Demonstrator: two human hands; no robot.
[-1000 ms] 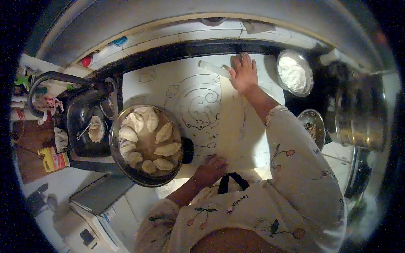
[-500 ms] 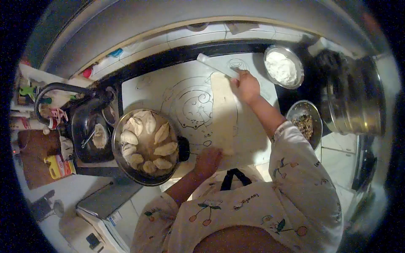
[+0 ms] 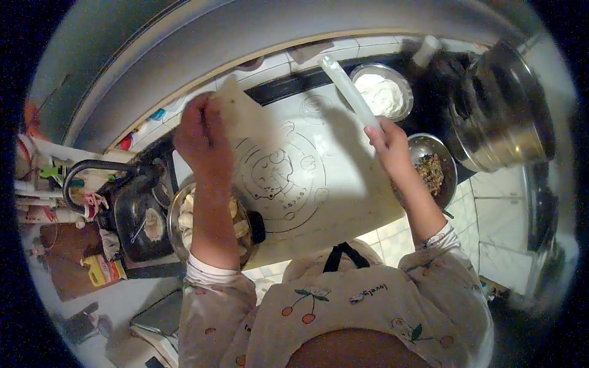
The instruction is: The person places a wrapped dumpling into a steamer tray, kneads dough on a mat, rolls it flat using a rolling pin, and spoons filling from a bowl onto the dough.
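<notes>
Dough sheet (image 3: 245, 116) just came off mat (image 3: 353, 190), pinched in L hand (image 3: 205, 138); rolling pin (image 3: 348, 90) rose too, R hand (image 3: 389, 147) wrapped round it, so rolling prob. paused.

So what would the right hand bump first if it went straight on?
Probably the round, silvery bowl of white powder, though the right hand might pass above it; depth is unclear.

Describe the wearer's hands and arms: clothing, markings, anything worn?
Left hand and right hand: no gloves visible. Left sleeve and right sleeve: loose, pale, with reddish fruit prints and whitish cuffs. No cables visible on either arm.
</notes>
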